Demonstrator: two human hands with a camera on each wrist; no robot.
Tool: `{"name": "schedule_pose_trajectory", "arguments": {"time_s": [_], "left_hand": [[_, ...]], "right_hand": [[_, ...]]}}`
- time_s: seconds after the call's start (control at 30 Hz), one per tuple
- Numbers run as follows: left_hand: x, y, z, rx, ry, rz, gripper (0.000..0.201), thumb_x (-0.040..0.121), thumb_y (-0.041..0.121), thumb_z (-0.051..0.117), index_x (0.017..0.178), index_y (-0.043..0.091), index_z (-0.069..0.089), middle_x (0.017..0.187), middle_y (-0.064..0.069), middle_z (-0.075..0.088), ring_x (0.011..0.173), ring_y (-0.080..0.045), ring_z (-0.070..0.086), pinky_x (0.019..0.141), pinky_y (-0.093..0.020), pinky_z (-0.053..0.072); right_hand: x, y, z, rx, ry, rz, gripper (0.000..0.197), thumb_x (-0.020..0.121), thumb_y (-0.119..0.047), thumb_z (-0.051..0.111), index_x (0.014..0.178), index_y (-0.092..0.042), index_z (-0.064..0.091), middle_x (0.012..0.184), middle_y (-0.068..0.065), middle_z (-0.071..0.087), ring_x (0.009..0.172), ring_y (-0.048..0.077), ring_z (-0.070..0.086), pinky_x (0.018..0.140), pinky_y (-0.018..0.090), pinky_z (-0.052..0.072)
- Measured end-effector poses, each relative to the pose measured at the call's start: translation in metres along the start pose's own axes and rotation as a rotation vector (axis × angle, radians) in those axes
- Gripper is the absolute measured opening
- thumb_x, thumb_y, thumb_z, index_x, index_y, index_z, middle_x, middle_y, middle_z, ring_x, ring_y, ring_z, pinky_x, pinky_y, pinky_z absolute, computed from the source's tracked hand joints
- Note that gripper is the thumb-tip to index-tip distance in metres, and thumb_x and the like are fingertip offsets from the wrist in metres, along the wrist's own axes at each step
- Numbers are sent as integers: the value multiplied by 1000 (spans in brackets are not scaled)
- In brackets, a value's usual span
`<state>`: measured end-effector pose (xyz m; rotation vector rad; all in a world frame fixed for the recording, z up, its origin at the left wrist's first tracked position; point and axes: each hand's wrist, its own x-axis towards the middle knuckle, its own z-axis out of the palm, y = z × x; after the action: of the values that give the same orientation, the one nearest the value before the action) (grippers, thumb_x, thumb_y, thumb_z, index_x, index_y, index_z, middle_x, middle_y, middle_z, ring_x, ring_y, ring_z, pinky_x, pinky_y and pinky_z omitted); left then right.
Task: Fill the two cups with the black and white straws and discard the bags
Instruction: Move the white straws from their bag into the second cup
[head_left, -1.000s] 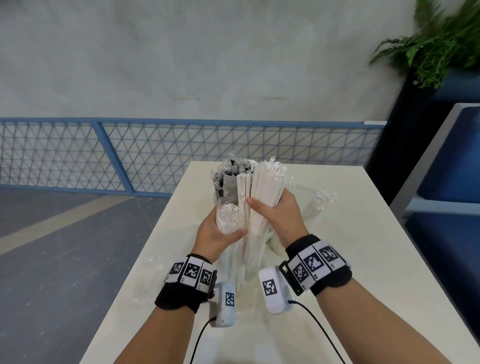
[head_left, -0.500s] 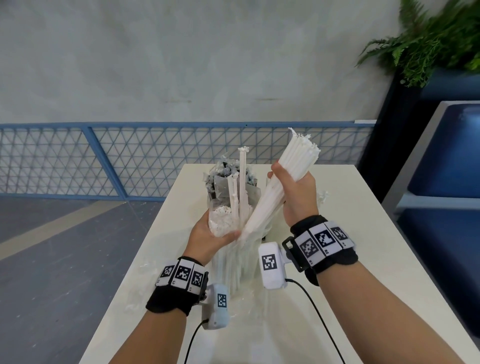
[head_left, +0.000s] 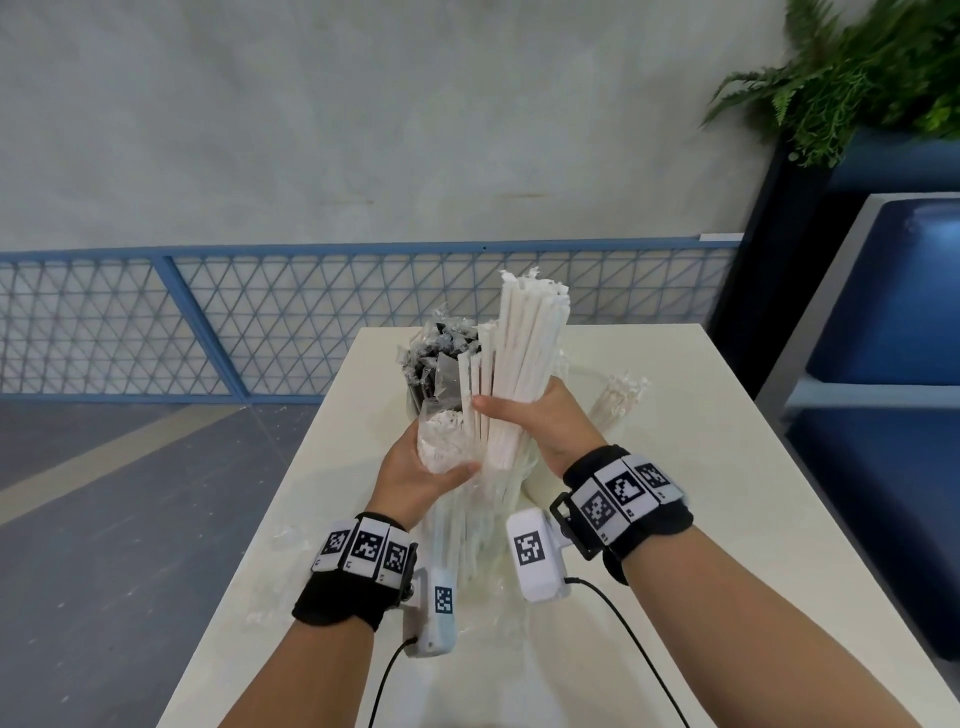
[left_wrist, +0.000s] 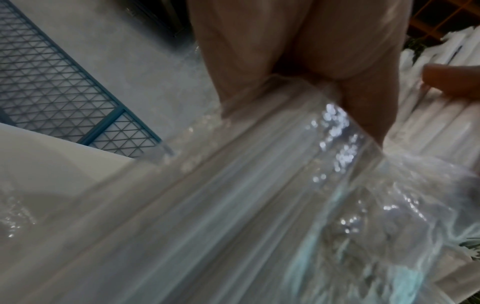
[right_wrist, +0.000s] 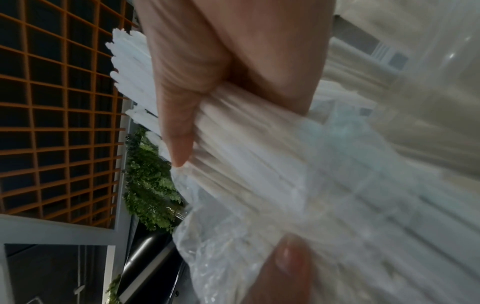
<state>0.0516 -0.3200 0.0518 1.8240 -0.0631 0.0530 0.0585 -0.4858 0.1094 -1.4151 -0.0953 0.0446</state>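
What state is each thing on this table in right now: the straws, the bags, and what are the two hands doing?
Bundle of white paper-wrapped straws: upright, partly out of its bag, gripped by the right hand.
Clear plastic bag: open at the top, still holding white straws, gripped by the left hand.
Black straws: standing upright behind, wrapped in clear plastic.
More white straws: leaning to the right, container hidden.

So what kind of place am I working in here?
Probably an indoor lobby or lounge corner, not a kitchen. There is a plain cream table set against a bare grey wall with a blue mesh railing along it, a potted fern and a blue padded bench at the right.
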Motion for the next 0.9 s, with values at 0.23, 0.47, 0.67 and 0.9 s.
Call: {"name": "schedule_pose_trajectory", "arguments": {"time_s": [0.23,0.47,0.67,0.9], "left_hand": [[-2,-3,-5,-11,-8,3,60,65,15,83,117,18,54,108,-1,66,103,-16,61,93,-31,47],[-1,-3,-8,-62,-3,-4,45,65,10,82,93,33,54,96,7,65,94,-12,62,87,-25,48],[0,-5,-9,-59,-1,-7,48,64,13,83,100,30,56,105,-2,67,102,-18,62,95,-34,48],[2,-7,-13,-87,53,-21,51,67,7,80,106,27,54,107,-3,65,107,-22,60,98,-37,46]], "right_hand": [[2,-6,10,183,127,-43,23,77,-9,71,100,-9,69,97,2,71,92,12,68,82,24,54],[7,-28,1,439,309,-65,6,80,-6,68,84,-9,64,65,-1,68,66,14,65,62,30,54],[11,-29,-7,512,422,-47,10,81,-5,67,86,-12,62,77,1,63,73,17,63,65,27,53],[11,-41,-19,551,545,-57,6,82,-7,63,79,-11,60,66,1,59,59,10,58,54,22,49]]}}
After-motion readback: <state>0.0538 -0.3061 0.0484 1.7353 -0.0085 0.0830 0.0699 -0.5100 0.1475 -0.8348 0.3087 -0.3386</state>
